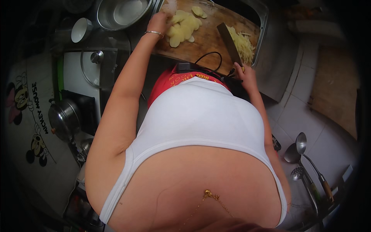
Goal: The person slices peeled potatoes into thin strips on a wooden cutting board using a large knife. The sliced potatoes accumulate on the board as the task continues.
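Thin pale-yellow slices, apparently potato (184, 26), lie overlapped on the left half of a wooden cutting board (200, 55). My left hand (159, 23) is at the left edge of this pile; its fingertips are blurred and partly hidden, so any grip is unclear. A few more slices (198, 11) rest apart near the board's far side. In my right hand (247, 76) is the handle of a kitchen knife (229, 40) with a broad dark blade, pointing away over the board. Just right of the blade is a heap of fine pale shreds (243, 45).
A metal basin (124, 14) and a white bowl (81, 30) stand left of the board. Nearer on that side are a glass lid (91, 68) and a lidded steel pot (65, 120). Ladles (301, 143) are at the right. A black cable (221, 59) loops over the board's near edge.
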Motion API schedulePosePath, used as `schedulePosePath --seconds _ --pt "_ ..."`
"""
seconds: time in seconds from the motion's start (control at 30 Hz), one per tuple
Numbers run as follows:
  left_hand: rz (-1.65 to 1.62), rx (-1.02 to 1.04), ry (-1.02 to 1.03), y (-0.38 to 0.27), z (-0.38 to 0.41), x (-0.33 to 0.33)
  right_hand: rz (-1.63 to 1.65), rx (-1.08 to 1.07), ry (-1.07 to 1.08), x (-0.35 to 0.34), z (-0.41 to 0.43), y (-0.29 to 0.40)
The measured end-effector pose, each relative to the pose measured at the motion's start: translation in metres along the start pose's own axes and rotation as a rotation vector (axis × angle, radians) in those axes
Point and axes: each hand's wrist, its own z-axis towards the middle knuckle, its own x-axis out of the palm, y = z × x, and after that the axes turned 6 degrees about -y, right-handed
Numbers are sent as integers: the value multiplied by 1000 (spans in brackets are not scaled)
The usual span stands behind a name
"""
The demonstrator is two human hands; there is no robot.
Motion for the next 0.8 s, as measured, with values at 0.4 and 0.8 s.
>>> schedulePosePath --seconds 0.4,0.8 --pt "-146 -18 48 9 9 -5 34 -16 0 -1 -9 7" --pt "91 10 -154 -6 12 -1 27 -19 -16 3 -11 12"
